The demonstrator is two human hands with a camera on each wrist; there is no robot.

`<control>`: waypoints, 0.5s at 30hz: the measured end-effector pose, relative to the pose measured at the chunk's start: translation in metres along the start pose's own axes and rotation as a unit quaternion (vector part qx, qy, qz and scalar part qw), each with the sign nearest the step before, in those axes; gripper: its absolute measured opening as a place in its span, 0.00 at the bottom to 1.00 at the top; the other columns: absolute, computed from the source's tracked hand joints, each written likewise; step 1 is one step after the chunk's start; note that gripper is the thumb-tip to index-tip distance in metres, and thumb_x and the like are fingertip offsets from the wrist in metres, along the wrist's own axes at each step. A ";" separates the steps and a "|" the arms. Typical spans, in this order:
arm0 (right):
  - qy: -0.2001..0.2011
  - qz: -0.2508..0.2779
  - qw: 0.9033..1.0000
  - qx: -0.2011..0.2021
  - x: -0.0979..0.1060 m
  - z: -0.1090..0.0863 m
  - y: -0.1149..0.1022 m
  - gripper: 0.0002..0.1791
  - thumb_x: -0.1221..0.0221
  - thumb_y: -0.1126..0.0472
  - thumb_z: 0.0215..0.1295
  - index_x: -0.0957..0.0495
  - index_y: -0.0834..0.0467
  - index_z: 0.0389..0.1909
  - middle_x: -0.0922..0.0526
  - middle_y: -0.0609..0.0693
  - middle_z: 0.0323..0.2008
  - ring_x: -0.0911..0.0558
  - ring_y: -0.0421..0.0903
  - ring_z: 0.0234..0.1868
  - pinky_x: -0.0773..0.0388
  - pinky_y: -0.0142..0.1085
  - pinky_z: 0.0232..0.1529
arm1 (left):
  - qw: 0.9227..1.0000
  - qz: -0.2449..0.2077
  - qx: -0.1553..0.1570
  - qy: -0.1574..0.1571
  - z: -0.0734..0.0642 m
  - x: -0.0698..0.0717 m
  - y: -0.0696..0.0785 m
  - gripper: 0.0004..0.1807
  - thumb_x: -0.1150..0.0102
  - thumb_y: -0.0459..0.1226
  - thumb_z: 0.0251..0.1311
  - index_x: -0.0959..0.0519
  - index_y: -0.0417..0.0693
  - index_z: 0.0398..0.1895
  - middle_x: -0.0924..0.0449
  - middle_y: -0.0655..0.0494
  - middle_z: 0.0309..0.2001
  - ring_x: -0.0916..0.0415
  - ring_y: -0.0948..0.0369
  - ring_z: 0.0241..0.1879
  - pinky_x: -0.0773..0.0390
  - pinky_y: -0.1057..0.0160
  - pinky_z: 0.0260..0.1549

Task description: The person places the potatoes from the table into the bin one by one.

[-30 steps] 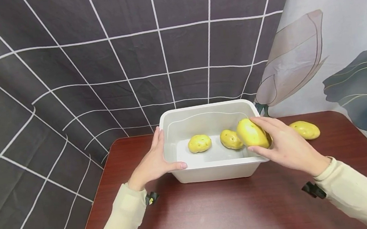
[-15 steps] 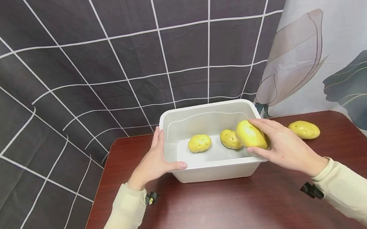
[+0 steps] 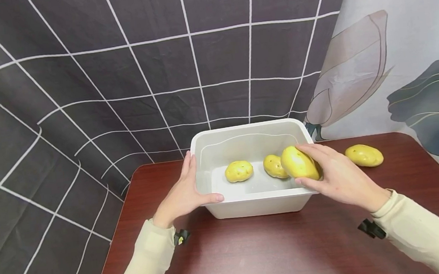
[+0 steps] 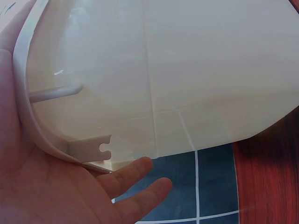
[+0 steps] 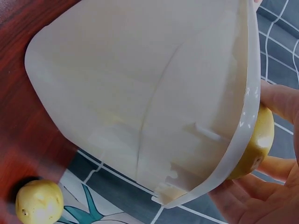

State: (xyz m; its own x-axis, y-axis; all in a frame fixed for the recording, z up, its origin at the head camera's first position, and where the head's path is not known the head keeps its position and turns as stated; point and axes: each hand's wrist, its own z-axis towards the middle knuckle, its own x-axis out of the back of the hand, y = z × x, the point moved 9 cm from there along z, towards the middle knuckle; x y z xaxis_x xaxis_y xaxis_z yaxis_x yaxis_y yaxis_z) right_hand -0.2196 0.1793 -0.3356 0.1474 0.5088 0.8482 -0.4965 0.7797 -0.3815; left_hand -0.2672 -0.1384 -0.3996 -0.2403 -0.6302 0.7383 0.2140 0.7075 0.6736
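A white plastic bin (image 3: 257,208) stands on the table with two yellow potatoes inside, a left potato (image 3: 238,171) and a right potato (image 3: 274,166). Over the bin's right end, my right hand (image 3: 337,173) holds another potato (image 3: 299,163) between thumb and fingers. The right wrist view shows this held potato (image 5: 256,144) partly behind the bin's rim. My left hand (image 3: 181,198) rests against the bin's left front corner, thumb on the front rim and fingers straight along the side. In the left wrist view two fingers (image 4: 140,196) extend free beneath the rim.
One more potato (image 3: 364,155) lies on the reddish-brown table (image 3: 248,254), right of the bin. A dark grid-patterned curtain (image 3: 164,67) hangs behind and to the left. A pale curtain (image 3: 425,35) with leaf prints hangs at the right.
My right hand has shifted slightly left with the potato, farther in over the bin. My left hand, the bin and the other potatoes have stayed put.
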 end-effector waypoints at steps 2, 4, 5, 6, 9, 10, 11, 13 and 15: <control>0.000 0.002 1.000 0.001 -0.002 0.000 0.000 0.43 0.25 0.48 0.54 0.29 0.63 0.68 0.23 0.61 0.59 0.24 0.59 0.58 0.28 0.56 0.55 | 1.000 0.001 0.002 -0.001 0.000 0.000 0.000 0.76 0.23 0.62 0.41 0.65 0.45 0.82 0.77 0.59 0.81 0.46 0.46 0.75 0.33 0.45 0.65; -0.001 0.006 1.000 0.002 -0.003 0.001 0.000 0.43 0.25 0.49 0.54 0.29 0.62 0.68 0.23 0.60 0.59 0.24 0.59 0.58 0.28 0.56 0.55 | 1.000 0.002 0.003 -0.001 -0.001 0.000 -0.001 0.76 0.23 0.64 0.40 0.65 0.45 0.82 0.77 0.59 0.81 0.46 0.47 0.75 0.33 0.45 0.65; -0.002 0.008 1.000 0.001 -0.004 0.001 0.000 0.42 0.25 0.49 0.54 0.29 0.62 0.68 0.22 0.59 0.59 0.24 0.59 0.58 0.28 0.56 0.55 | 1.000 0.001 0.003 -0.001 -0.001 0.000 -0.001 0.76 0.23 0.63 0.40 0.65 0.45 0.82 0.77 0.59 0.81 0.46 0.47 0.75 0.33 0.45 0.65; -0.002 0.009 1.000 0.000 -0.004 0.001 0.000 0.42 0.25 0.49 0.54 0.29 0.61 0.67 0.22 0.59 0.59 0.24 0.59 0.58 0.28 0.56 0.55 | 1.000 0.001 0.003 -0.001 -0.001 0.000 -0.001 0.76 0.23 0.63 0.40 0.65 0.45 0.82 0.77 0.59 0.81 0.46 0.47 0.75 0.33 0.45 0.65; -0.003 0.013 1.000 0.000 -0.006 0.002 0.000 0.41 0.25 0.50 0.54 0.28 0.61 0.67 0.22 0.58 0.58 0.25 0.59 0.57 0.29 0.56 0.55 | 1.000 -0.002 0.001 0.000 -0.001 0.000 0.000 0.75 0.22 0.60 0.42 0.65 0.45 0.82 0.76 0.59 0.81 0.45 0.46 0.74 0.33 0.45 0.65; -0.003 0.013 1.000 0.002 -0.007 0.002 -0.001 0.41 0.25 0.51 0.54 0.28 0.61 0.67 0.22 0.58 0.58 0.25 0.60 0.57 0.30 0.56 0.55 | 1.000 -0.002 0.001 0.000 -0.001 0.000 0.000 0.75 0.21 0.59 0.42 0.65 0.45 0.82 0.76 0.59 0.81 0.44 0.46 0.74 0.33 0.44 0.64; -0.003 0.013 1.000 0.005 -0.007 0.002 -0.001 0.41 0.25 0.51 0.53 0.28 0.61 0.66 0.22 0.59 0.58 0.25 0.60 0.57 0.30 0.56 0.56 | 1.000 -0.003 0.000 0.001 -0.001 0.000 0.000 0.74 0.21 0.58 0.42 0.64 0.45 0.82 0.76 0.58 0.81 0.44 0.46 0.74 0.33 0.44 0.64; -0.002 0.011 1.000 0.012 -0.008 0.003 -0.001 0.40 0.25 0.53 0.53 0.28 0.63 0.66 0.22 0.59 0.58 0.25 0.61 0.58 0.31 0.56 0.57 | 1.000 -0.003 -0.001 0.001 0.000 0.000 0.000 0.74 0.21 0.58 0.42 0.65 0.46 0.82 0.76 0.58 0.81 0.44 0.46 0.74 0.32 0.44 0.64; 0.000 0.008 1.000 0.020 -0.008 0.003 -0.002 0.40 0.25 0.53 0.53 0.28 0.64 0.65 0.21 0.60 0.58 0.25 0.61 0.58 0.32 0.56 0.58 | 1.000 -0.003 -0.002 0.002 0.000 0.000 0.000 0.74 0.21 0.58 0.42 0.64 0.46 0.82 0.77 0.58 0.81 0.44 0.46 0.74 0.32 0.44 0.64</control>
State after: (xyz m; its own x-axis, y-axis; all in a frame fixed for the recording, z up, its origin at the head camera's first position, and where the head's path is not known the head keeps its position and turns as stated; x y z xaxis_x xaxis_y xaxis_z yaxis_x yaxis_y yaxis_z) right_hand -0.2223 0.1727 -0.3406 0.1389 0.5214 0.8419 -0.5323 0.7562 -0.3806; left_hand -0.2670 -0.1387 -0.3995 -0.2380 -0.6350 0.7350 0.2163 0.7031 0.6774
